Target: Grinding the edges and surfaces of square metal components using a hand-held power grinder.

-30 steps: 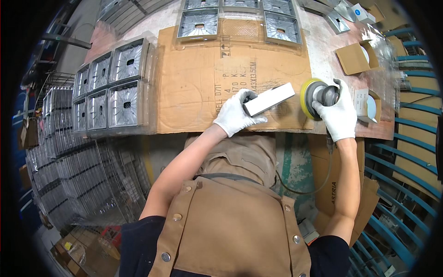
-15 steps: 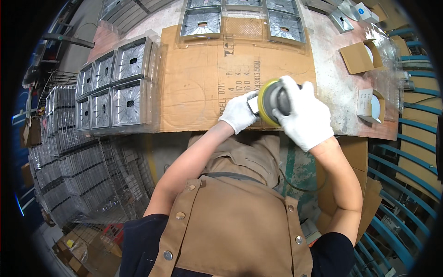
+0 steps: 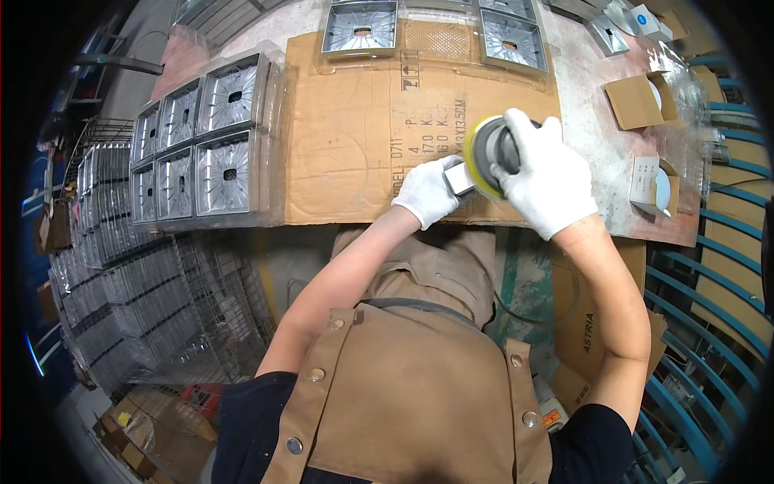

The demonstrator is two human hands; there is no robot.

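Observation:
White-gloved, my left hand (image 3: 427, 194) grips a small, pale, block-like metal piece (image 3: 459, 179). A round handheld power sander (image 3: 501, 150) with a yellow-rimmed pad is held by its dark body in my right hand (image 3: 555, 179), also gloved. The sander is tilted so the pad's edge stands close to the metal piece. I cannot tell whether pad and metal touch. Both hands are above the near edge of a flat cardboard sheet (image 3: 343, 137) on the table. The fingers of my left hand partly hide the piece.
On the left of the table stand square metal trays (image 3: 230, 179) in clear plastic. More trays (image 3: 513, 42) line the back. Two small open boxes (image 3: 627, 105) with pale discs sit at right. Stacked metal parts (image 3: 129, 282) fill the lower left; blue rails (image 3: 709, 266) run along the right.
The whole view has shifted slightly. Both hands, with the sander and the metal piece, are a little farther right, and more of the piece's pale face shows.

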